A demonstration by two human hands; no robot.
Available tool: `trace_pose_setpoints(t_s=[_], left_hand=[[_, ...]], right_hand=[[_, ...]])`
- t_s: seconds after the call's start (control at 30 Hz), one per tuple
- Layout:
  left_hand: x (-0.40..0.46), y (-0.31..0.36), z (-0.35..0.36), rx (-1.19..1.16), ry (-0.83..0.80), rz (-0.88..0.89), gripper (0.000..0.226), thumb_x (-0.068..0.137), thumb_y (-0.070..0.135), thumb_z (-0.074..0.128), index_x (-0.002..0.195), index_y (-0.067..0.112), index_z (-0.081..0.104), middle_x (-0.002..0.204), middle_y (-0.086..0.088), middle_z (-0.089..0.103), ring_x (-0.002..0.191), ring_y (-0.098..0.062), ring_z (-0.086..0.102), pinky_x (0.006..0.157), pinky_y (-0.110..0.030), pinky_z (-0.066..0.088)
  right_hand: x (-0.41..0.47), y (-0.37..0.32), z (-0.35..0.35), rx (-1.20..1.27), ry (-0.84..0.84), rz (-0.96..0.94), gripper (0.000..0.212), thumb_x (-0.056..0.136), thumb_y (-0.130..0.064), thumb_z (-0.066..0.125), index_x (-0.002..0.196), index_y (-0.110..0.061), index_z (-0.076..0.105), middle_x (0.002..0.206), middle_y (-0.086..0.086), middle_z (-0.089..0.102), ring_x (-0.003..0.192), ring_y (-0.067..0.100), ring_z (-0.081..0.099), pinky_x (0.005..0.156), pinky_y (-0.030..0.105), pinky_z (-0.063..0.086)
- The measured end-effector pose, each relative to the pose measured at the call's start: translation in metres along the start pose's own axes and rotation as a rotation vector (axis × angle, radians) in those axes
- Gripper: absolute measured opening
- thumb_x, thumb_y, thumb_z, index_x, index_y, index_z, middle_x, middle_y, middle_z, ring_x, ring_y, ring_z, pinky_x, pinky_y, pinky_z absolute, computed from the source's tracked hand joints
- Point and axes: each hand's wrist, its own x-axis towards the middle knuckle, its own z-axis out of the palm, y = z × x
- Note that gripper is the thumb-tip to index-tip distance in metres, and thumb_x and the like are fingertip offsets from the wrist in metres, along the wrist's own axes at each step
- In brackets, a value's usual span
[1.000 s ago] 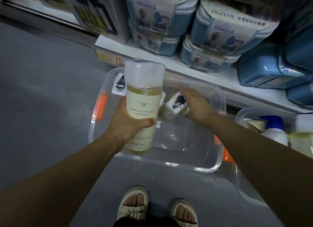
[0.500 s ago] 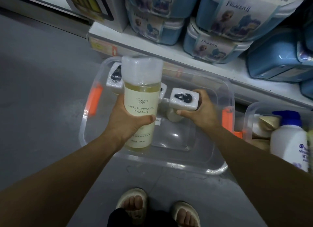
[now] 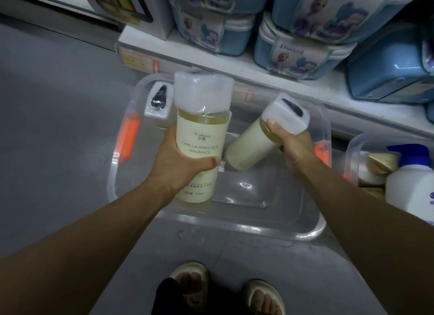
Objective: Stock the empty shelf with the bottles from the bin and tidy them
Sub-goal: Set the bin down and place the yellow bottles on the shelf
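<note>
Head view: second bottle (image 3: 263, 138) now lifted and tilted clear of the clear bin (image 3: 234, 227), right hand (image 3: 293, 148) wrapped round its neck where half a second back it only gripped the cap down inside. Left hand (image 3: 178, 162) still clamped on the labelled bottle (image 3: 199, 140); one capped bottle (image 3: 157, 103) left in the bin's far corner. Probably ready for carrying both to the shelf, not in sight here.

Pale yellow bottles (image 3: 199, 140) (white caps); clear bin (image 3: 312, 223), orange handles (image 3: 128, 136).

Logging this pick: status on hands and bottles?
Left hand grips upright pale-yellow labelled bottle. Right hand grips tilted second bottle over clear plastic bin. One white-capped bottle left inside.
</note>
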Motion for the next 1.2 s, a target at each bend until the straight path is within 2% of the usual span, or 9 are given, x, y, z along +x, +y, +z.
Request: trace_pose_setpoints(t_s=[0.13, 0.33, 0.57, 0.63, 0.7, 0.77, 0.9, 1.07, 1.2], left_hand=[[-0.006, 0.009, 0.0, -0.004, -0.012, -0.007, 0.071, 0.064, 0.005, 0.083, 0.124, 0.018, 0.048, 0.107, 0.005, 0.066, 0.096, -0.007, 0.062, 0.069, -0.022, 0.046], [-0.03, 0.041, -0.008, 0.026, -0.032, -0.027, 0.066, 0.064, 0.006, 0.083, 0.12, 0.02, 0.049, 0.103, 0.008, 0.065, 0.092, -0.004, 0.061, 0.065, -0.022, 0.044], [-0.071, 0.104, -0.025, 0.026, -0.046, -0.024, 0.064, 0.063, 0.005, 0.084, 0.117, 0.019, 0.052, 0.102, 0.005, 0.067, 0.094, -0.011, 0.063, 0.068, -0.026, 0.047], [-0.086, 0.129, -0.034, 0.017, -0.035, -0.021, 0.061, 0.064, 0.004, 0.083, 0.113, 0.021, 0.052, 0.099, 0.008, 0.067, 0.091, -0.007, 0.063, 0.065, -0.024, 0.045], [-0.1, 0.155, -0.043, 0.011, -0.017, -0.016, 0.064, 0.059, 0.007, 0.087, 0.111, 0.021, 0.053, 0.099, 0.008, 0.067, 0.091, -0.008, 0.063, 0.065, -0.023, 0.045], [-0.114, 0.183, -0.052, 0.01, -0.004, -0.011, 0.068, 0.058, 0.008, 0.088, 0.114, 0.02, 0.052, 0.101, 0.006, 0.067, 0.093, -0.01, 0.063, 0.067, -0.024, 0.046], [-0.145, 0.239, -0.067, 0.0, 0.005, 0.011, 0.067, 0.062, 0.005, 0.085, 0.117, 0.02, 0.05, 0.104, 0.004, 0.066, 0.095, -0.013, 0.062, 0.07, -0.029, 0.047], [-0.188, 0.306, -0.087, -0.015, 0.021, 0.063, 0.064, 0.061, 0.004, 0.085, 0.111, 0.024, 0.05, 0.1, 0.006, 0.066, 0.093, -0.012, 0.063, 0.068, -0.03, 0.048], [-0.224, 0.361, -0.107, -0.016, 0.033, 0.135, 0.061, 0.062, 0.004, 0.084, 0.107, 0.024, 0.049, 0.099, 0.006, 0.064, 0.089, -0.008, 0.061, 0.063, -0.025, 0.046]], right_hand=[[-0.012, -0.022, -0.004, 0.081, 0.002, 0.052, 0.024, 0.077, -0.027, 0.076, 0.095, -0.027, 0.061, 0.098, -0.009, 0.068, 0.097, 0.012, 0.063, 0.091, 0.039, 0.051], [-0.04, -0.084, -0.006, 0.032, -0.039, 0.049, 0.015, 0.081, -0.032, 0.071, 0.093, -0.026, 0.063, 0.088, -0.011, 0.07, 0.08, 0.006, 0.066, 0.066, 0.027, 0.052], [-0.083, -0.176, -0.01, 0.062, -0.117, 0.012, 0.027, 0.068, -0.029, 0.081, 0.09, -0.022, 0.066, 0.08, -0.012, 0.073, 0.073, 0.004, 0.068, 0.065, 0.027, 0.052], [-0.097, -0.207, -0.014, 0.084, -0.162, -0.006, 0.05, 0.053, -0.039, 0.089, 0.093, -0.02, 0.066, 0.083, -0.009, 0.074, 0.076, 0.005, 0.069, 0.067, 0.028, 0.053], [-0.11, -0.239, -0.015, 0.121, -0.188, -0.012, 0.083, 0.024, -0.053, 0.093, 0.095, -0.019, 0.067, 0.087, -0.007, 0.074, 0.079, 0.007, 0.07, 0.067, 0.027, 0.055], [-0.122, -0.269, -0.015, 0.173, -0.196, -0.017, 0.095, 0.01, -0.054, 0.092, 0.094, -0.017, 0.067, 0.086, -0.006, 0.074, 0.078, 0.008, 0.069, 0.067, 0.028, 0.056], [-0.157, -0.33, -0.013, 0.222, -0.199, -0.057, 0.101, 0.008, -0.052, 0.092, 0.098, -0.017, 0.065, 0.088, -0.003, 0.074, 0.081, 0.012, 0.068, 0.069, 0.03, 0.055], [-0.203, -0.409, -0.009, 0.278, -0.235, -0.129, 0.094, 0.012, -0.051, 0.092, 0.094, -0.014, 0.066, 0.082, -0.002, 0.074, 0.074, 0.01, 0.069, 0.062, 0.024, 0.056], [-0.242, -0.474, -0.005, 0.268, -0.258, -0.196, 0.091, 0.016, -0.054, 0.09, 0.094, -0.015, 0.066, 0.081, -0.002, 0.074, 0.074, 0.011, 0.069, 0.066, 0.027, 0.056]])
